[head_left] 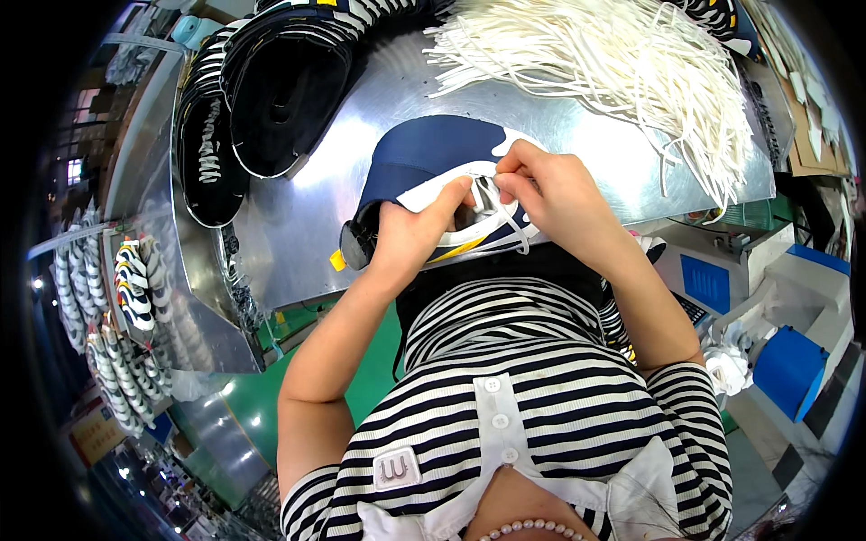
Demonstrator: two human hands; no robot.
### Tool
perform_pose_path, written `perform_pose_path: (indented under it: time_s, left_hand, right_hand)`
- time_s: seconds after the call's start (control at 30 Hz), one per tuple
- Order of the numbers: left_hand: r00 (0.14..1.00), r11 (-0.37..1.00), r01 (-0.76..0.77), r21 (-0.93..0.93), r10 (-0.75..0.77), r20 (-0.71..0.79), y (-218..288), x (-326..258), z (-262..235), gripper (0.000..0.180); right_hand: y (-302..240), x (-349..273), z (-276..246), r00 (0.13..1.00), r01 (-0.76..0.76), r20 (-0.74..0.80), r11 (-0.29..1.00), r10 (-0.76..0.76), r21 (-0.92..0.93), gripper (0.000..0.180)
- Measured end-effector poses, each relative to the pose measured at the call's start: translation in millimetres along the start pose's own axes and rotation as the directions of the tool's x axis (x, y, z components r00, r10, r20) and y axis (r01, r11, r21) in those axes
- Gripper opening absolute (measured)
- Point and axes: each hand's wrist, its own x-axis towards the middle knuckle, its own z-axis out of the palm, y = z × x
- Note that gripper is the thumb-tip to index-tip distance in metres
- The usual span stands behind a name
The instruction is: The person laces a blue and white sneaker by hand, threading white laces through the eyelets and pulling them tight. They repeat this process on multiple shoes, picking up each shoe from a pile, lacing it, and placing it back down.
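Note:
A navy and white shoe upper (433,144) with yellow accents lies on the metal table close to my body. My left hand (410,230) grips it from the left, fingers inside the opening and thumb on the white eyelet edge. My right hand (555,185) is closed, thumb and forefinger pinched on a white shoelace (521,236) at the eyelets. Part of that lace loops down over the near side of the upper. The lace's tip is hidden by my fingers.
A big heap of loose white shoelaces (604,59) covers the table's far right. Nested dark shoe uppers (289,108) stand at the far left of the metal table (289,248). More uppers (135,288) hang off to the left. A machine with a blue panel (705,281) stands at right.

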Motion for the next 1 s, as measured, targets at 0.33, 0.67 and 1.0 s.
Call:
perform_pose_path:
  time_s: [0.33, 0.67, 1.0]
  left_hand:
    - [0.985, 0.999, -0.007, 0.032, 0.002, 0.175, 0.1, 1.2, -12.7, 0.021]
    - [0.996, 0.996, 0.082, 0.030, -0.083, 0.018, 1.6, 9.2, -11.5, 0.038]
    - [0.882, 0.904, 0.284, -0.319, -0.116, 0.456, 20.3, -7.8, -50.0, 0.024]
  right_hand:
    - [-21.5, 22.6, 2.9, 0.978, 0.083, 0.210, 0.920, -0.001, -0.384, 0.018]
    - [22.6, 26.2, 32.3, 0.943, 0.232, -0.262, 0.969, -0.203, 0.085, 0.019]
    - [23.0, 36.2, 45.6, 0.943, 0.060, -0.308, 0.975, -0.126, -0.214, 0.022]
